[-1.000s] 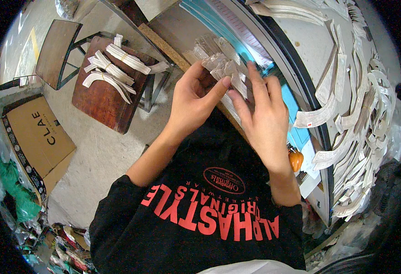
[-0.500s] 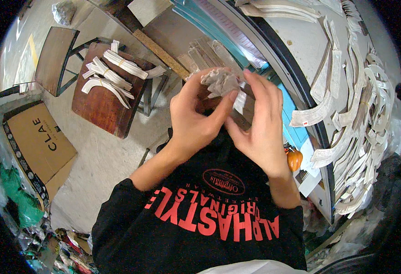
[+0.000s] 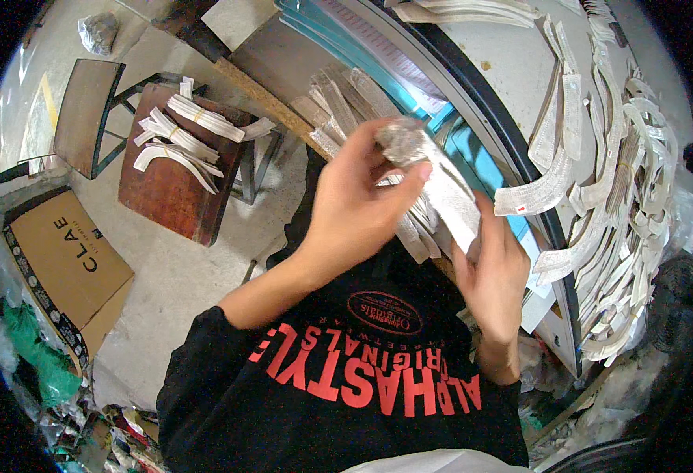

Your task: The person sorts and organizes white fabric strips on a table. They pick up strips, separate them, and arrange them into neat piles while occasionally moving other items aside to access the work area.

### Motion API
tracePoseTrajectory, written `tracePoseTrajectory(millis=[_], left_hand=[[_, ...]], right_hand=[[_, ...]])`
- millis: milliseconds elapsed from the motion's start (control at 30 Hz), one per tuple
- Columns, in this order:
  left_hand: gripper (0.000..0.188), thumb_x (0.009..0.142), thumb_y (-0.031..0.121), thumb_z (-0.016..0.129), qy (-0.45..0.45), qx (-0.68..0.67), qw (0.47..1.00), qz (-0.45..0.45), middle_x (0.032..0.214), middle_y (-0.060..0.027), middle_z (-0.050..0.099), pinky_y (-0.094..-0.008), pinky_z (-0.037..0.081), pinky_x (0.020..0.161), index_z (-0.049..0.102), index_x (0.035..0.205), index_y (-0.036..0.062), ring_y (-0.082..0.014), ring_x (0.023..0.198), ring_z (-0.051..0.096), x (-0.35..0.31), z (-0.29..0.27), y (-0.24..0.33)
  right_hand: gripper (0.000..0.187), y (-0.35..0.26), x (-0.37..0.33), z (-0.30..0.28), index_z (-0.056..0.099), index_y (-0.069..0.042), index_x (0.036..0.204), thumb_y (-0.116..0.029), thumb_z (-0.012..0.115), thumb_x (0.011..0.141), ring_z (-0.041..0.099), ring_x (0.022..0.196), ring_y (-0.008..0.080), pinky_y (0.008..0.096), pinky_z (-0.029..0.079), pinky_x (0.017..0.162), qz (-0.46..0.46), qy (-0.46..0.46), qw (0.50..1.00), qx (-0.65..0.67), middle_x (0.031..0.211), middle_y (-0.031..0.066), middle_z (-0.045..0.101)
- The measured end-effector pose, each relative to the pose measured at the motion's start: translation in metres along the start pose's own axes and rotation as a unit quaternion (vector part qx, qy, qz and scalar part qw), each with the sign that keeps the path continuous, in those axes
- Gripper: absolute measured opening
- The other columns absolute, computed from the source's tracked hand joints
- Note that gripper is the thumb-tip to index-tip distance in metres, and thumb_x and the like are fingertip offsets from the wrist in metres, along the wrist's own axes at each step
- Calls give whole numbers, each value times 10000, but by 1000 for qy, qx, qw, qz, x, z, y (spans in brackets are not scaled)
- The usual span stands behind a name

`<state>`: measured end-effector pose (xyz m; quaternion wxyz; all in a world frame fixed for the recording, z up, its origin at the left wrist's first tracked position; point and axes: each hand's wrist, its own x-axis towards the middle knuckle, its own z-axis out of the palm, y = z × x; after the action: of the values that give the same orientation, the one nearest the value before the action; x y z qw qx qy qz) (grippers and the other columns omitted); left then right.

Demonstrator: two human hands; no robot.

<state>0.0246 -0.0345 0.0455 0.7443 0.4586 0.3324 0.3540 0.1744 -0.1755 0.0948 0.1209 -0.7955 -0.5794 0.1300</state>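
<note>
Beyond the black shirt with red print, left hand curls thumb and fingers around the crumpled grey upper end of a long, whitish bundle of flat strips, right hand pinching its lower end; bundle slants between them, in front of the torso. Just past the hands, more greyish, flat loose strips lie bunched. Farther off: left, a reddish-brown wooden stool bearing banded white strips; right, a black-edged grey table heaped with curved pale strips.
</note>
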Motion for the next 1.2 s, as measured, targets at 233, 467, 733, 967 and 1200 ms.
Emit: tracePoseTrajectory(millis=[233,467,733,967,1200], left_hand=[[433,880,116,825,-40,333,925,180,1036,-283,724,-432,615,786,629,1234,-38,-403,925,759,40,21,-11],[439,847,113,820,-10,369,887,278,1032,-262,688,-513,546,816,630,1217,-25,-456,919,678,47,32,-22],[383,848,82,792,29,418,863,281,1036,-219,694,-510,519,908,634,1181,-20,-434,998,643,44,41,-26],[373,847,169,802,6,461,841,285,1099,-171,711,-491,487,971,663,1151,4,-415,1030,612,45,45,-29],[370,910,301,753,-1,572,783,243,1297,-86,662,-477,464,985,710,1190,62,-337,1188,545,33,49,-21]], right_hand=[[568,37,-3,14,541,22,1396,-36,750,872,681,992,495,564,550,841,87,-19,990,-108,1165,278,648],[492,50,-7,41,536,-18,1377,-245,720,982,662,981,487,583,511,867,94,46,972,-210,1159,266,623],[419,57,-10,53,557,-62,1395,-214,642,1013,623,1127,477,618,455,959,90,69,964,-242,1294,255,598],[250,67,-13,63,652,-58,1211,-141,650,975,680,1027,446,604,462,961,119,153,958,-213,1108,220,710],[246,63,-8,38,627,45,1174,-147,608,1021,652,1007,516,607,474,944,205,46,972,-104,1049,307,696]])
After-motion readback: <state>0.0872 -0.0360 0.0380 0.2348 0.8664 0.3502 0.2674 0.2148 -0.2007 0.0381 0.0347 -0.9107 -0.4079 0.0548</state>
